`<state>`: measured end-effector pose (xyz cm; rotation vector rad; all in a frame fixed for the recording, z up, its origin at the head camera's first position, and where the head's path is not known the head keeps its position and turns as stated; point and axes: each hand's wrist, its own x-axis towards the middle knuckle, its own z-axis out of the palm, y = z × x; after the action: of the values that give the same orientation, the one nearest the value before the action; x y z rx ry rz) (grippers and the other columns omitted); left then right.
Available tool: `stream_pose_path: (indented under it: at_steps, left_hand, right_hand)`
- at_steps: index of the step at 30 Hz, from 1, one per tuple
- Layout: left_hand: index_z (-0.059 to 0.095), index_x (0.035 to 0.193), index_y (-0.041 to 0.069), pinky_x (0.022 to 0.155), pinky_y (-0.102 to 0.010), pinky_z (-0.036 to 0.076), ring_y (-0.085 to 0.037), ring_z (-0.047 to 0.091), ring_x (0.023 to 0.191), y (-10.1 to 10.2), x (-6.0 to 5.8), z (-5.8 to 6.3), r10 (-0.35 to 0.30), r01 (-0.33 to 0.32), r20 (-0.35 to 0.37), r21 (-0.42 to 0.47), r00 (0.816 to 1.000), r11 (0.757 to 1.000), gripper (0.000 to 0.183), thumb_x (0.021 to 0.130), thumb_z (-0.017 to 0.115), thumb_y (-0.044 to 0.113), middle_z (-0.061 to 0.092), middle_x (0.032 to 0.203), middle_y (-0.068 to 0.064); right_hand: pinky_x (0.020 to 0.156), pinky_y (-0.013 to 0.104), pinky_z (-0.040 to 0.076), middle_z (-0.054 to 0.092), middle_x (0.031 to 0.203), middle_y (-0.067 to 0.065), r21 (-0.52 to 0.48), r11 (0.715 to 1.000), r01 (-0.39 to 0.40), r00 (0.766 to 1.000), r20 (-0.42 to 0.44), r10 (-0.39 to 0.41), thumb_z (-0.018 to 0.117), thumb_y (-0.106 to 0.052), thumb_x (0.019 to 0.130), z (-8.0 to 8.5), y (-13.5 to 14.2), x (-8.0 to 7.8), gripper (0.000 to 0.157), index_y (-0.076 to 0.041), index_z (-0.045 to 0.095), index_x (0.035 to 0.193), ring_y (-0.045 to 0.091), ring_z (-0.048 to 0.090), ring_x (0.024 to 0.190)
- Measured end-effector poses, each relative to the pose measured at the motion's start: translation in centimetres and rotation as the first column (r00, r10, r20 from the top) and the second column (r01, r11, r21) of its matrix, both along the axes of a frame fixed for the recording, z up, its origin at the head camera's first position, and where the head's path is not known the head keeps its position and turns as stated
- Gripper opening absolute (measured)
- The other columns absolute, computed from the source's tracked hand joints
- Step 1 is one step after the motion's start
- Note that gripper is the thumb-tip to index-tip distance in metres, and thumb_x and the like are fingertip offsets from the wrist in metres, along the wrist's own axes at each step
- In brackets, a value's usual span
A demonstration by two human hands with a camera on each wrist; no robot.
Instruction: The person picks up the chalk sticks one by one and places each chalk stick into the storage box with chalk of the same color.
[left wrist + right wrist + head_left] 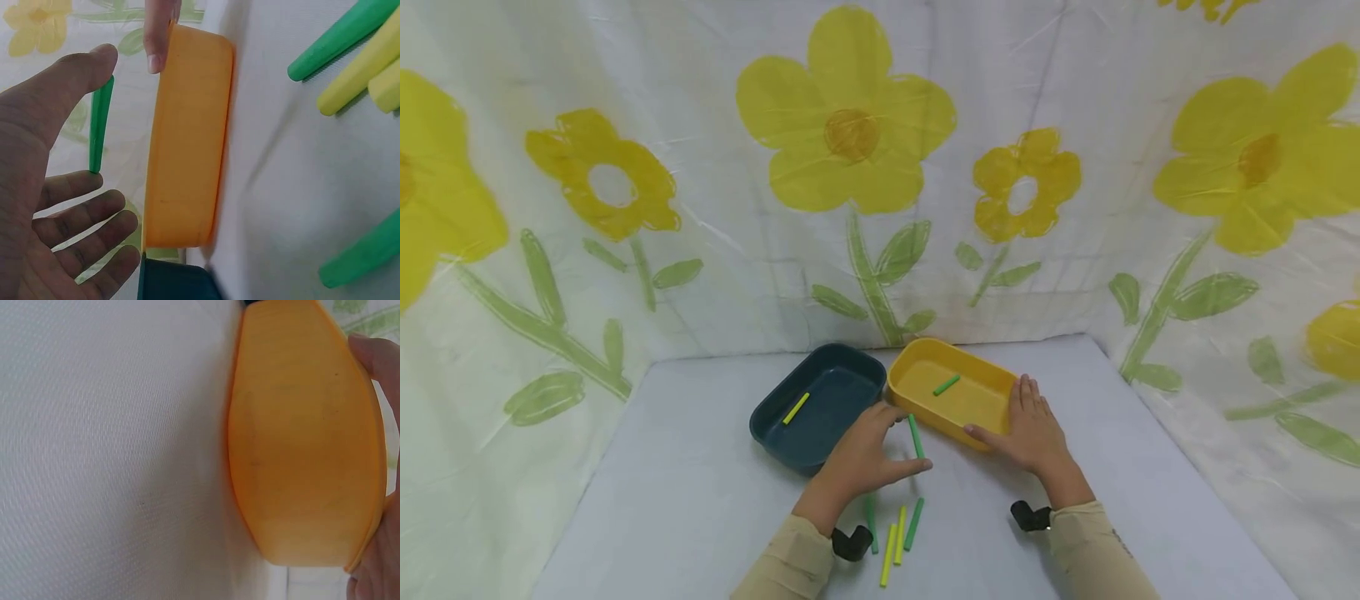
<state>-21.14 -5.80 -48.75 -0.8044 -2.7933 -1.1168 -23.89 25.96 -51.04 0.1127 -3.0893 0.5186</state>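
Note:
Between its thumb and index fingertip, my left hand [868,450] pinches a green chalk stick [916,436] by its two ends. It is held up in front of the yellow tray [928,410]; the other left fingers [94,219] are spread below it in the left wrist view. My right hand [1033,429] rests against the tray's near right corner, fingers straight along the right side and thumb [375,353] at the near rim. A short green stick [947,385] lies inside this tray. The dark blue tray [775,446], left of it, has a yellow stick [796,408] inside.
On the white table [662,500], two yellow sticks [888,554] and two green sticks [913,523] lie below my left hand, one green stick partly hidden by the wrist. A flower-printed curtain [722,275] stands behind the trays.

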Motion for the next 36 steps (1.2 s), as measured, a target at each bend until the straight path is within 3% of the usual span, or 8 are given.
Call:
stream_pose_path:
  at_steps: [8,16,21,25,31,36]
  left_hand:
    - [0.053,0.155,0.029,0.110,-0.046,0.054,-0.018,0.059,0.134,0.8,-0.9,0.3,-0.054,0.054,-0.033,0.014,0.998,0.998,0.082,0.086,0.084,0.060,0.058,0.154,0.004]
    - [0.053,0.154,0.031,0.112,-0.045,0.053,-0.015,0.058,0.135,1.4,-1.4,0.1,-0.045,0.045,-0.025,0.000,0.999,0.999,0.081,0.085,0.084,0.060,0.057,0.154,0.010]
    - [0.060,0.146,0.028,0.112,-0.042,0.053,-0.015,0.059,0.133,1.8,-2.0,0.1,-0.048,0.047,-0.055,-0.024,0.997,0.999,0.073,0.085,0.085,0.060,0.062,0.146,0.010]
    - [0.066,0.137,0.020,0.110,-0.044,0.054,-0.020,0.062,0.127,1.9,-2.3,0.1,-0.037,0.036,-0.044,-0.040,0.998,0.999,0.069,0.085,0.084,0.061,0.067,0.137,0.000]
    - [0.065,0.139,0.014,0.108,-0.045,0.054,-0.021,0.063,0.125,2.3,-2.8,0.0,-0.029,0.028,-0.011,-0.049,1.000,0.998,0.076,0.085,0.083,0.063,0.067,0.138,-0.007]
    - [0.065,0.141,0.012,0.108,-0.043,0.055,-0.019,0.062,0.122,2.8,-3.2,-0.2,-0.028,0.025,-0.027,-0.090,0.999,0.996,0.079,0.085,0.082,0.064,0.068,0.137,-0.008]
  right_hand:
    - [0.132,0.064,0.010,0.001,0.174,0.034,0.013,1.000,0.005,1.000,-0.013,-0.004,0.052,-0.091,0.086,-0.2,0.0,-0.1,0.140,0.015,0.004,0.163,0.051,0.003,0.163]
    - [0.132,0.064,0.010,-0.001,0.174,0.033,0.006,1.000,0.005,1.000,-0.024,-0.004,0.052,-0.091,0.086,-0.6,0.2,-0.2,0.140,0.014,0.004,0.164,0.050,0.003,0.163]
    - [0.132,0.064,0.010,0.001,0.174,0.033,-0.006,1.000,0.005,1.000,-0.026,-0.005,0.053,-0.091,0.085,-0.7,0.1,-0.3,0.140,0.014,0.005,0.164,0.050,0.003,0.163]
    - [0.132,0.064,0.010,0.002,0.174,0.034,-0.001,1.000,0.002,1.000,-0.027,-0.002,0.053,-0.091,0.086,-0.7,0.0,-0.2,0.140,0.014,0.005,0.164,0.050,0.004,0.163]
    - [0.132,0.064,0.010,0.002,0.174,0.034,0.010,1.000,-0.001,1.000,-0.029,0.001,0.052,-0.091,0.087,-0.6,0.0,-0.2,0.139,0.015,0.005,0.164,0.050,0.003,0.163]
    - [0.132,0.064,0.009,0.001,0.174,0.034,0.006,1.000,-0.001,0.999,-0.034,0.001,0.052,-0.090,0.087,-0.5,0.1,-0.1,0.139,0.015,0.005,0.164,0.050,0.003,0.163]
